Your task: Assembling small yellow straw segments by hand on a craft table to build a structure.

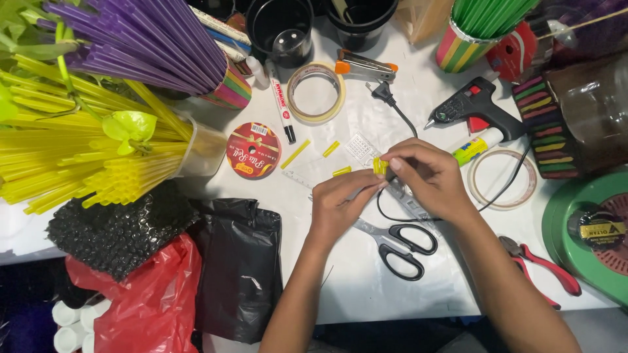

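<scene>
Near the middle of the white table (366, 287): right hand (425, 173) and left hand (340, 206), both pinching one small yellow straw piece (379, 166) between fingertips. Just under them, black scissors (399, 245). Toward the far edge, tape roll (316, 92).

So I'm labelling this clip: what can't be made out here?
- Small yellow straw piece: head view, mostly hidden by the right hand and left hand.
- Black-handled steel scissors: blades under the left hand.
- Green round fan: cut off by the right edge.
</scene>
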